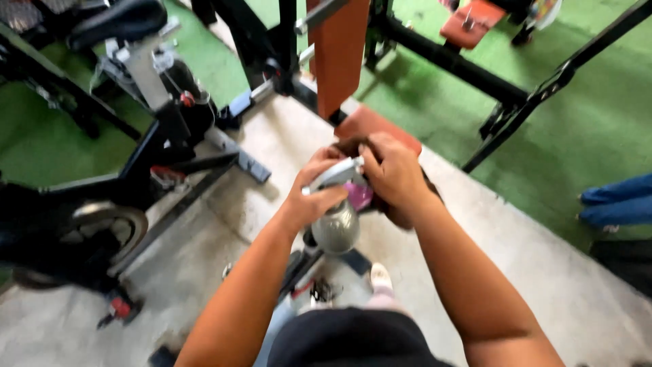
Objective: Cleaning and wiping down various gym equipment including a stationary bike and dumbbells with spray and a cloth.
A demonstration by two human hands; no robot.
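Observation:
My left hand (314,196) grips the white trigger head of a grey spray bottle (336,228), which hangs below my fist. My right hand (392,170) is closed around a dark brown cloth (401,212) bunched right against the bottle's nozzle, with a bit of purple showing between the two hands. Both hands are held together in front of me, above a concrete strip of floor. Just beyond them stands an orange padded gym bench (339,51).
An exercise bike (136,88) with a black saddle and flywheel stands at the left. Black steel frames of gym machines (475,71) cross the green floor (598,115) behind. Another person's blue-clad legs (618,200) show at the right edge. My shoe (380,277) is below.

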